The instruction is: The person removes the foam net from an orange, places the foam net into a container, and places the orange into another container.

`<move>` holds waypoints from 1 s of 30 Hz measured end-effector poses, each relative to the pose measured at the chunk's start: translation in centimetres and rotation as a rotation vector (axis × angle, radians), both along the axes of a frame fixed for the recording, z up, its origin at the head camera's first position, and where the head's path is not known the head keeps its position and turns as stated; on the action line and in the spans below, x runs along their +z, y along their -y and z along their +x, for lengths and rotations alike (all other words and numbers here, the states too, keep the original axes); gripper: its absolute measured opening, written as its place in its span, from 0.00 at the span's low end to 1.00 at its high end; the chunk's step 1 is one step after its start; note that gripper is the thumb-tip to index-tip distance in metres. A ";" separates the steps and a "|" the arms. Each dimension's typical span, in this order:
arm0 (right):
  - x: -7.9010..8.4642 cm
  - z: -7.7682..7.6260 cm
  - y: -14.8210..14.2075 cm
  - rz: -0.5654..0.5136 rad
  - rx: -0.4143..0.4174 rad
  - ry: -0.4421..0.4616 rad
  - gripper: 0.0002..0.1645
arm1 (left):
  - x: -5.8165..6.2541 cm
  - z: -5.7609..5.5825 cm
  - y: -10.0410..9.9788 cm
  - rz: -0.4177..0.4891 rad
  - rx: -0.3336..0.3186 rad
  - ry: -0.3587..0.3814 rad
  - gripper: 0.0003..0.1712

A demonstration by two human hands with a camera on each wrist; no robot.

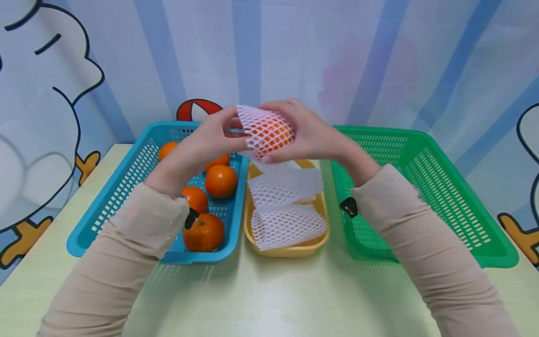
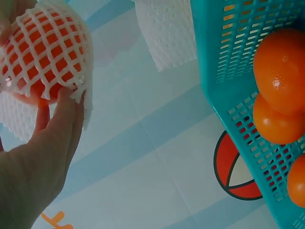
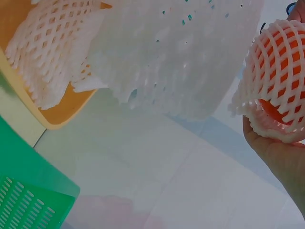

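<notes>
Above the yellow basket (image 1: 286, 252), both hands are at an orange (image 1: 275, 133) covered by a white foam net sleeve (image 1: 248, 117). My right hand (image 1: 311, 133) grips the netted orange from the right, thumb below and fingers over the top. On the other side, my left hand (image 1: 206, 140) pinches the sleeve's left edge between thumb and fingers. In the left wrist view, fingertips of the left hand (image 2: 47, 143) are right at the net's rim, where bare peel shows. The right wrist view has the right hand (image 3: 281, 157) under the sleeve's open edge.
A blue basket (image 1: 113, 196) with several bare oranges (image 1: 221, 181) stands on the left. Flat foam net sleeves (image 1: 288, 227) lie in the yellow basket. A green basket (image 1: 455, 187) stands on the right, under the right forearm. A patterned curtain (image 1: 290, 56) hangs behind.
</notes>
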State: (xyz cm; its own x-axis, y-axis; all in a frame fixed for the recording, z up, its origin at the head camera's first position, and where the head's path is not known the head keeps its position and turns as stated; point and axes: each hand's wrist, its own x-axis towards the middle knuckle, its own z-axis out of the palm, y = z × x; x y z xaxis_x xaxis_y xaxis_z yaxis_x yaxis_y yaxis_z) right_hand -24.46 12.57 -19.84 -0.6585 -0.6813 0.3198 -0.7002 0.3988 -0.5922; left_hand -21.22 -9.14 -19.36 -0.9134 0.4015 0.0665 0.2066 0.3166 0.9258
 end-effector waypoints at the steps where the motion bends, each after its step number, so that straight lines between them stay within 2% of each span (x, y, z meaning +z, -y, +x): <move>1: 0.0 0.0 0.1 -0.005 -0.001 -0.012 0.49 | 0.0 -0.1 0.0 0.006 -0.017 0.007 0.29; 5: -0.2 0.1 0.6 -0.033 0.000 -0.049 0.48 | -0.2 -0.2 -0.2 0.002 -0.064 0.030 0.32; 11: -0.2 0.3 1.7 -0.072 0.006 -0.073 0.48 | -0.6 -0.2 -0.1 0.051 -0.079 0.076 0.33; 15: -0.2 0.5 2.1 -0.080 0.005 -0.067 0.48 | -0.6 -0.1 0.0 0.107 -0.032 0.055 0.30; 18: -0.1 0.4 2.1 -0.084 0.018 -0.046 0.49 | -0.7 0.0 0.1 0.114 0.038 0.044 0.28; 23: -0.1 0.3 1.5 -0.124 0.053 0.040 0.48 | -0.9 -0.1 0.4 0.118 0.125 0.056 0.28; 30: -0.1 0.3 0.7 -0.151 0.085 0.076 0.43 | -1.2 0.2 0.9 0.181 0.114 0.075 0.28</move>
